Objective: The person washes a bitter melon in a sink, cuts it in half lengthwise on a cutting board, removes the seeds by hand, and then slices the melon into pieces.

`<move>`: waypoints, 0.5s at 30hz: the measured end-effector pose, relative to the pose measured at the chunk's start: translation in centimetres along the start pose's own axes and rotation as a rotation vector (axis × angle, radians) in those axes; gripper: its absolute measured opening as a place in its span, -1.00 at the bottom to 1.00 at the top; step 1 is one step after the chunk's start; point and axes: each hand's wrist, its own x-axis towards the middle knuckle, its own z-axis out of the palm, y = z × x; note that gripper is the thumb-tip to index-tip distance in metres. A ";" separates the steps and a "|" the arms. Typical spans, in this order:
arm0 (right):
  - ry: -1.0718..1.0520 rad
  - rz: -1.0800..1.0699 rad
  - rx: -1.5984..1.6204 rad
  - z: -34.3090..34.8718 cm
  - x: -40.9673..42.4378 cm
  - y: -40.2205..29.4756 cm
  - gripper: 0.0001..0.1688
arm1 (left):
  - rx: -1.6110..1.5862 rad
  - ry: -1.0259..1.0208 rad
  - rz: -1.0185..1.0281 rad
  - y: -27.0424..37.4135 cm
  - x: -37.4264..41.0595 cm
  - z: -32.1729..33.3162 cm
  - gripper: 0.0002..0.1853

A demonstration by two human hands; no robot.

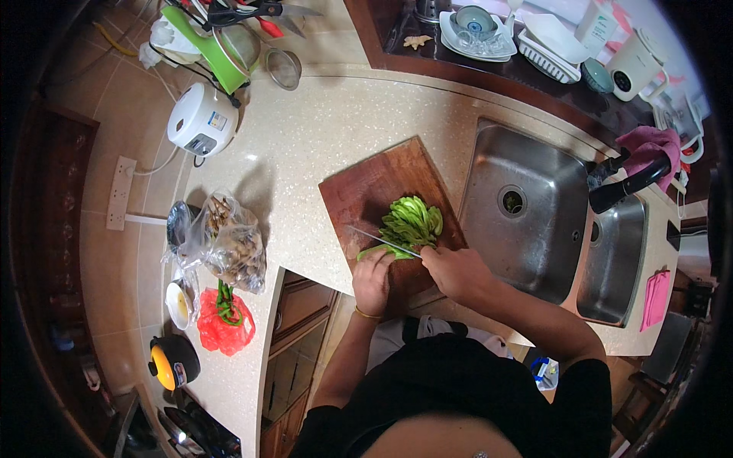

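My right hand (458, 275) grips the handle of a kitchen knife, whose thin blade (385, 240) points left across a wooden cutting board (366, 172). Under the fingertips of my left hand (372, 281), a strip of green vegetable (401, 253), perhaps green pepper, is held down on the board. The blade lies along the far side of this strip. Beyond the knife sits a heap of green slices (413, 217), close together near the board's right edge. My fingers hide part of the strip, and the knife's handle is covered by my right hand.
A steel double sink (532, 229) adjoins the board's right side. Leftward on the counter are a plastic bag of brownish food (235, 249), a red bag (220, 332) with green peppers (229, 306), a white bowl (178, 305), a black pot (183, 358) and a white rice cooker (203, 120).
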 end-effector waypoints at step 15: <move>0.048 -0.040 -0.031 -0.3 -0.5 -0.9 -0.79 | -0.049 0.058 -0.074 -0.1 -1.6 1.4 -0.81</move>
